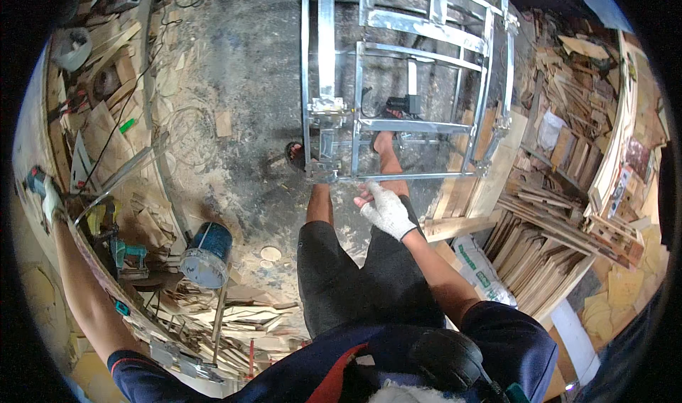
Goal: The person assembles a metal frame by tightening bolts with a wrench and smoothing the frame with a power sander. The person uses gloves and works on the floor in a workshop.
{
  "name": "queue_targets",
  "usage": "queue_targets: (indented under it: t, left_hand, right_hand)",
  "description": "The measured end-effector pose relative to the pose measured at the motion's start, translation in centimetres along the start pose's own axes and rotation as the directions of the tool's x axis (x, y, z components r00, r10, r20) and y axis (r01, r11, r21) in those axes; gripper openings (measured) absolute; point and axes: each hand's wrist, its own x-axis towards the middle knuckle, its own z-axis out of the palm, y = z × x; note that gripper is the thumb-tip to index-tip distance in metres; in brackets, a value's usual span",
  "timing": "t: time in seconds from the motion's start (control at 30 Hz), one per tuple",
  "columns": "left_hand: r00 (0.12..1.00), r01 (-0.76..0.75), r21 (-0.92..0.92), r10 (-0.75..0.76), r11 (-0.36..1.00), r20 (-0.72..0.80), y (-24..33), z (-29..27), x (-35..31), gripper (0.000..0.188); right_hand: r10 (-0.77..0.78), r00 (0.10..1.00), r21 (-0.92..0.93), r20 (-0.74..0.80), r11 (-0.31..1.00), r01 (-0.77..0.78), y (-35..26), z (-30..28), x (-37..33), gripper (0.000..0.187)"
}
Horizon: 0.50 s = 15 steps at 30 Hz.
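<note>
Silver metal frame (419,127) lies at far centre to right, over a dark, stained floor (249,83). Near bar (426,176) sits just beyond the worker's knees. Left foot (295,156) stands beside the frame; right foot (383,143) appears to be within its outline.

Hands, both gloved: left hand (52,201) is stretched to the left edge, fingers closed around a dark tool (35,181); exact finger placement too small to tell. Right hand (388,213) is loosely half-curled near the near bar, no object visible in it; contact with the bar cannot be told.

Handling notes (judgement): full grip on the tool best before lifting, arm being near full reach. Bucket (206,247) lies between left arm and legs, so a raised path seems safer. Right palm could steady the near bar, fingertips clear of corners. Feet seem exposed; keep the tool's working end away.
</note>
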Motion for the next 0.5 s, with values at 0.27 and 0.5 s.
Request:
queue_targets:
  t: [0.27,0.5]
  left_hand:
    - [0.862,-0.061,0.537,0.315,0.841,-0.396,1.8,2.3,-5.8,0.094]
    - [0.411,-0.814,0.324,0.872,0.482,-0.266,14.0,17.9,-54.2,0.077]
  right_hand:
    - [0.075,0.983,0.056,-0.17,0.996,-0.067,4.6,-6.7,1.9,0.042]
    - [-0.007,0.884,0.132,-0.468,0.988,0.077,12.1,-16.9,10.7,0.039]
